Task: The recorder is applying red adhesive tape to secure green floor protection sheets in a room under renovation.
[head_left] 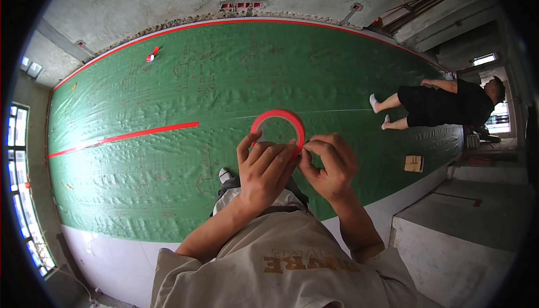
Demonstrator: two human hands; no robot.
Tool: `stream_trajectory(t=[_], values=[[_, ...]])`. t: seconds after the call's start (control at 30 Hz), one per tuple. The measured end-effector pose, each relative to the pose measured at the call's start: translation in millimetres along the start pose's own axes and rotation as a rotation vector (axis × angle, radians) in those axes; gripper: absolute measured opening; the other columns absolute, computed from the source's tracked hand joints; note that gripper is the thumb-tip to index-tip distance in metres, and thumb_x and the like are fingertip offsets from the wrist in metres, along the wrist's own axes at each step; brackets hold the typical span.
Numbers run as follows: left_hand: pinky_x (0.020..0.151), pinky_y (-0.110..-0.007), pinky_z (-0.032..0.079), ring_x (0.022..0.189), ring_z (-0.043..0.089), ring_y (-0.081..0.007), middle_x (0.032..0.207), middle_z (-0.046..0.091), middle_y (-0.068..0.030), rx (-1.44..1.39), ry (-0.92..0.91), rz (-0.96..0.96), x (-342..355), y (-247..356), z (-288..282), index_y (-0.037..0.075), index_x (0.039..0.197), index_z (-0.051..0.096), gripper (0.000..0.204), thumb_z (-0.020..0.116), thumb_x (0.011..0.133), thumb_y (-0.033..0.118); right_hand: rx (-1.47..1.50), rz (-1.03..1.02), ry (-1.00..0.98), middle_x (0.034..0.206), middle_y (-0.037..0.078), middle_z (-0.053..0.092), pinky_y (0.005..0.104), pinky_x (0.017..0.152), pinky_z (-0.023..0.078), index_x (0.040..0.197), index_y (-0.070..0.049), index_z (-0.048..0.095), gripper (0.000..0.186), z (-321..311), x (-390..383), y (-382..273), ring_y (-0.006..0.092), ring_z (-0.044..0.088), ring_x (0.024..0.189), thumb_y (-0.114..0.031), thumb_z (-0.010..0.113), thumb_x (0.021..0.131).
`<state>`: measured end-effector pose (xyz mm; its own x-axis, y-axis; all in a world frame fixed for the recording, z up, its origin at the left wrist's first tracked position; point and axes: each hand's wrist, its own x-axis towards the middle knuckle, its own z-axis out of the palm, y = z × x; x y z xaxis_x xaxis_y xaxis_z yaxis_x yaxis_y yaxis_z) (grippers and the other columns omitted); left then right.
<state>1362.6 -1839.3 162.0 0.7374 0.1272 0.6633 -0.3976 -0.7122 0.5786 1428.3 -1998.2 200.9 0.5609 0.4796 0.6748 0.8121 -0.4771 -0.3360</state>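
Note:
In front of my body I hold up a roll of red tape [281,113], its ring facing me. My left hand [261,176] is closed on the lower left of the ring, fingers reaching across its open middle. At the ring's lower right edge, my right hand [333,165] pinches with thumb and forefinger against the tape. Whether a loose tape end lies between those fingertips is too small to tell. Beneath both hands spreads a green sheet [269,86], with a stuck strip of red tape [135,135] running in from the left.
Another red-and-white roll of tape [150,58] lies on the sheet at the far left. A person in black [449,101] stands on the right. A small cardboard-coloured box [414,163] sits near the right edge, beside a concrete step [460,212]. Bare walls surround the floor.

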Motion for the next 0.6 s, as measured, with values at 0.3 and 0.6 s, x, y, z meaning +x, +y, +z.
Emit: stream_trajectory(t=[0.3,0.6], values=[[0.115,-0.054,0.04,0.093,0.066,-0.0215,0.094,0.068,-0.0031,-0.027,-0.005,-0.062,0.7,-6.2,2.7,0.007,0.114,0.072,0.035,0.082,0.081,0.011,0.346,0.301,-0.04,0.086,0.01,0.067,0.0305,0.068,0.053,0.09,0.0,0.063,0.013,5.8,-2.2,6.5,0.0201,0.066,0.075,0.002,0.072,0.081],[0.096,-0.042,0.048,0.096,0.06,-0.0309,0.102,0.063,-0.0137,-0.433,-0.266,-0.402,-6.0,-19.4,-3.5,0.001,0.113,0.066,0.018,0.062,0.097,0.009,0.806,0.688,-0.141,0.106,0.009,0.071,0.0318,0.088,0.055,0.115,-0.001,0.07,0.029,-15.3,-23.2,35.7,0.0173,0.07,0.095,-0.006,0.079,0.087]])
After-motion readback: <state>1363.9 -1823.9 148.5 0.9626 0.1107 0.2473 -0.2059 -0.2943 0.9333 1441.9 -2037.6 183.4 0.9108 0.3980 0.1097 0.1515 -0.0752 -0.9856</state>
